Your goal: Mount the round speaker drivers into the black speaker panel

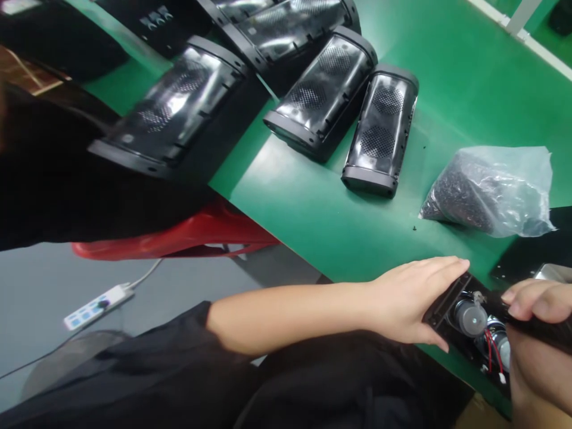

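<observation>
An opened black speaker housing (451, 310) lies at the lower right of the green table, showing round silver drivers (472, 317), red wires and a small white connector. My left hand (413, 301) grips its left end, fingers along the upper edge and thumb below. Over the housing's right part, my right hand (543, 301) is wrapped round a dark elongated object (534, 328); whether that is a tool or a part, I cannot tell. Above stands a clear plastic bag (496, 190) of small dark pieces. A tiny screw (414, 228) lies left of the bag.
Several black speaker shells with perforated grilles, one (379, 131) nearest the bag, lie across the upper table. Below the table's left edge are a red stool (179, 235) and a white power strip (98, 307) on the floor. A dark-clothed person (67, 173) is at the left.
</observation>
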`<state>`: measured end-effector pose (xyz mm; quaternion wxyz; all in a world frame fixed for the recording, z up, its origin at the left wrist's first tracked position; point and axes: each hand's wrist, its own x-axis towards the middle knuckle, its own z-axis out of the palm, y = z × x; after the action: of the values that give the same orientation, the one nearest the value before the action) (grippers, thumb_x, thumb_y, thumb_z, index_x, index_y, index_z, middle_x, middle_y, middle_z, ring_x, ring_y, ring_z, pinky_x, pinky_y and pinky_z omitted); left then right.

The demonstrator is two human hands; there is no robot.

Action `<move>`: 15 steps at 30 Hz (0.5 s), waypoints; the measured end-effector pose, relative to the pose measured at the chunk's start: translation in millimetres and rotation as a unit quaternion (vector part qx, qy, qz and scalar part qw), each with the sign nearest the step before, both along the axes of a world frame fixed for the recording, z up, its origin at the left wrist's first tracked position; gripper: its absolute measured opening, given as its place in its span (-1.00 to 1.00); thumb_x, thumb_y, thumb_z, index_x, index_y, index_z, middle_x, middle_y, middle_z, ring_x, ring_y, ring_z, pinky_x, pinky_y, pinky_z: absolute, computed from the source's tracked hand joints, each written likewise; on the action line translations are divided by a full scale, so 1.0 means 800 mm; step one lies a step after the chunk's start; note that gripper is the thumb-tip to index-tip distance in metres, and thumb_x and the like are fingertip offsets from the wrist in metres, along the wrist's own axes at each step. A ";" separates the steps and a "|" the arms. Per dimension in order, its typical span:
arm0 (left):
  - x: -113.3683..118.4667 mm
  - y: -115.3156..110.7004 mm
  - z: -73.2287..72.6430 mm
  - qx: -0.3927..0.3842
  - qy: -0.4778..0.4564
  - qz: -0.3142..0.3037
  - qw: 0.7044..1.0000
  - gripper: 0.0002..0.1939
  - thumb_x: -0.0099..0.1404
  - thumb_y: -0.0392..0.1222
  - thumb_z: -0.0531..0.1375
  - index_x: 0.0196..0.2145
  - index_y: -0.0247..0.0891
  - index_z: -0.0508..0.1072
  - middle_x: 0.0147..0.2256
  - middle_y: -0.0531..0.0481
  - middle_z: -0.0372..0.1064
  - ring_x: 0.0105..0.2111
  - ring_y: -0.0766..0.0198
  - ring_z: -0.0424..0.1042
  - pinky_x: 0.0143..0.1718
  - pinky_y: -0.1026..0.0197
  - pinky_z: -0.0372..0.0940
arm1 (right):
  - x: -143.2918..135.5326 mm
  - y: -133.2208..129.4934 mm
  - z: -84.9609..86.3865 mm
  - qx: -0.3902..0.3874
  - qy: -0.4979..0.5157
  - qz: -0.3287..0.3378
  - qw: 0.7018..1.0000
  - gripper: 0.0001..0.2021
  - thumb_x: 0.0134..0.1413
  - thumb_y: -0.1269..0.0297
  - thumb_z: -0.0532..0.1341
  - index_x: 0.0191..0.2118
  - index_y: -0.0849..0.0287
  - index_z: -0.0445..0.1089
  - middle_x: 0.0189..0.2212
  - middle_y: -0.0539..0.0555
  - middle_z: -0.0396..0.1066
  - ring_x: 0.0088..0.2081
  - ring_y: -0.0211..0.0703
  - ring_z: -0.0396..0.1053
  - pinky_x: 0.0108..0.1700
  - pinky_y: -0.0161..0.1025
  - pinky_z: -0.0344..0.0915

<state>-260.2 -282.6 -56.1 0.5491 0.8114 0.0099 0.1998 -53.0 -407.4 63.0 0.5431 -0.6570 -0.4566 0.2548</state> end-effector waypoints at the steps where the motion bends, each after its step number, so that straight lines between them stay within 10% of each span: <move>1: 0.000 0.000 0.000 -0.002 -0.001 0.001 1.000 0.22 0.33 0.36 0.40 0.57 -0.37 -0.10 0.48 -0.53 0.11 0.53 -0.23 0.11 0.53 -0.17 0.16 | 0.001 0.000 -0.001 -0.004 0.002 0.000 1.000 -0.44 0.19 -0.40 0.36 -0.34 0.07 0.50 -0.41 0.17 0.34 -0.35 0.12 0.47 -0.25 0.10 0.57; 8: 0.003 0.003 0.002 0.001 -0.016 -0.004 1.000 0.19 0.34 0.31 0.42 0.55 -0.44 -0.05 0.47 -0.57 0.12 0.52 -0.24 0.14 0.53 -0.15 0.17 | 0.010 0.005 -0.009 0.052 0.023 0.092 0.994 -0.47 0.33 -0.36 0.26 -0.30 0.05 0.53 -0.52 0.11 0.31 -0.47 0.01 0.42 -0.30 -0.02 0.57; 15: 0.004 0.003 0.000 -0.019 -0.006 -0.017 1.000 0.26 0.27 0.31 0.46 0.57 -0.36 -0.10 0.49 -0.55 0.09 0.53 -0.27 0.12 0.52 -0.20 0.17 | -0.006 0.015 -0.027 0.006 -0.011 -0.040 0.999 -0.30 0.10 -0.54 0.34 -0.28 0.12 0.44 -0.38 0.17 0.35 -0.28 0.17 0.50 -0.32 0.07 0.57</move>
<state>-257.2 -280.3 -55.8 0.5680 0.7995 -0.0030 0.1954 -57.8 -395.1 41.5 0.5519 -0.6743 -0.4372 0.2226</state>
